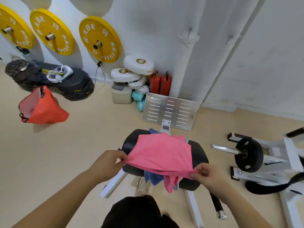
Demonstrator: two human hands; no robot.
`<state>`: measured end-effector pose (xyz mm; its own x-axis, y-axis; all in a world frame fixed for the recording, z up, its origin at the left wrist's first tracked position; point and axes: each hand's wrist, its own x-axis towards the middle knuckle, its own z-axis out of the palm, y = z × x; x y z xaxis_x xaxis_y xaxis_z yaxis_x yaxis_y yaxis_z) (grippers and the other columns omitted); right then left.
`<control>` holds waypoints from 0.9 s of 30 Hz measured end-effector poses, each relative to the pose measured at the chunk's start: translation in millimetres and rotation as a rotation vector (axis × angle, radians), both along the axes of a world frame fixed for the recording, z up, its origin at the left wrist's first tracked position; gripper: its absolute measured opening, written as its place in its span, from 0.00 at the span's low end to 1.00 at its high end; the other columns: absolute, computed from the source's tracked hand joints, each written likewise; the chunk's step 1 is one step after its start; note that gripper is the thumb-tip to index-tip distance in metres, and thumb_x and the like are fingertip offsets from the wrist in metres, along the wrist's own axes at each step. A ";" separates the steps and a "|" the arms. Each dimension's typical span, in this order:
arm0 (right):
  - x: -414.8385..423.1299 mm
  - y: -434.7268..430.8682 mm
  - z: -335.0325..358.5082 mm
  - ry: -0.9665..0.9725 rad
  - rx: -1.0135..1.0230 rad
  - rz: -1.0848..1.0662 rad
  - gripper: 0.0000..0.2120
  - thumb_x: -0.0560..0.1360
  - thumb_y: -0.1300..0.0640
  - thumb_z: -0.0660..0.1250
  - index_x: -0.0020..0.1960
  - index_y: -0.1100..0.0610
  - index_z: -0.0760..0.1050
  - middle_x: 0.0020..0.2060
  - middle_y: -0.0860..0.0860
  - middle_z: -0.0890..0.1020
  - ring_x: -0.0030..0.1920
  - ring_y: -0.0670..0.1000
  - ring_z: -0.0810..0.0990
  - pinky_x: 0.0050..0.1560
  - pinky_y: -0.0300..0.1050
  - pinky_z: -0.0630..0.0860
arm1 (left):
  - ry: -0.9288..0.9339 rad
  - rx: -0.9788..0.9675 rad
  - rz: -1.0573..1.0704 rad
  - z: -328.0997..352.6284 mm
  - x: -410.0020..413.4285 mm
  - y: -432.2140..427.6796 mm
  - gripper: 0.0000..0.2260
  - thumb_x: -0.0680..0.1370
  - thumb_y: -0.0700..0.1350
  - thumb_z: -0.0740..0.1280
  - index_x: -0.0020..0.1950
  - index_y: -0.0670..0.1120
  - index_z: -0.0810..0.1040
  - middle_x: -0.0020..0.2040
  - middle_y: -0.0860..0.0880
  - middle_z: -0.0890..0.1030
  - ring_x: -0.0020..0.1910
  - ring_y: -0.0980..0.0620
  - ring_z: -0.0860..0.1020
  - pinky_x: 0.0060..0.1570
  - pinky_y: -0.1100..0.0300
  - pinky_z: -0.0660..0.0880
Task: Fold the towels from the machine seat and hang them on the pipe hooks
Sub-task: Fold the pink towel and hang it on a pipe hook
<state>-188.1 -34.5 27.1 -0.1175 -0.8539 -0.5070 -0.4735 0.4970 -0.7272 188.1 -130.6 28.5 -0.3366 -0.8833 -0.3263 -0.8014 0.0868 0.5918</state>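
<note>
Shorts (136, 213) nearest us, so we're standing at the near edge of the machine seat (131, 142) and reaching over it. Left hand (108, 163): fingers (122, 157) clenched on the near-left corner of the pink towel (161, 152). Right hand (209, 176): fingers (195, 175) pinching the near-right corner. Neither hand is released.

Why held like that: we read it as a two-corner grip to tension the near hem and get a straight edge before the first fold. The hem is lifted off the pad. The far part drapes on the seat toward its far edge, so the seat takes the weight and serves as the folding surface.

Orientation: the held hem runs left-right across the seat, right end slightly lower and nearer us. The sheet spreads away from us toward the footplate (169, 111). Long axis: can't tell for certain, the cloth is slack and creased. Our guess is roughly along the hem.

Under it, the blue towel (153, 178) hangs over the seat's near edge, and a bit pokes out at the far edge. A pink flap hangs just beside the blue. We can't tell if it's the same towel or another.

Hooks (190, 30) sit on the white pipe (185, 66) at the wall, well apart from the seat, beyond its far edge. No towel on either. So we judge it early: first fold not yet made.
</note>
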 end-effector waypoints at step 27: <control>-15.2 -139.1 -91.5 0.158 0.197 -0.287 0.05 0.80 0.57 0.64 0.47 0.58 0.74 0.41 0.54 0.80 0.42 0.54 0.78 0.45 0.52 0.76 | -0.028 0.226 0.089 -101.7 -75.2 -173.8 0.08 0.78 0.40 0.64 0.46 0.52 0.80 0.43 0.55 0.83 0.45 0.53 0.81 0.49 0.57 0.78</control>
<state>-203.3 -173.6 -64.4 -0.4279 -0.6629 -0.6143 -0.3936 0.7486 -0.5336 112.9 -304.5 -73.2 -0.2483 -0.8125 -0.5274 -0.8166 -0.1174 0.5652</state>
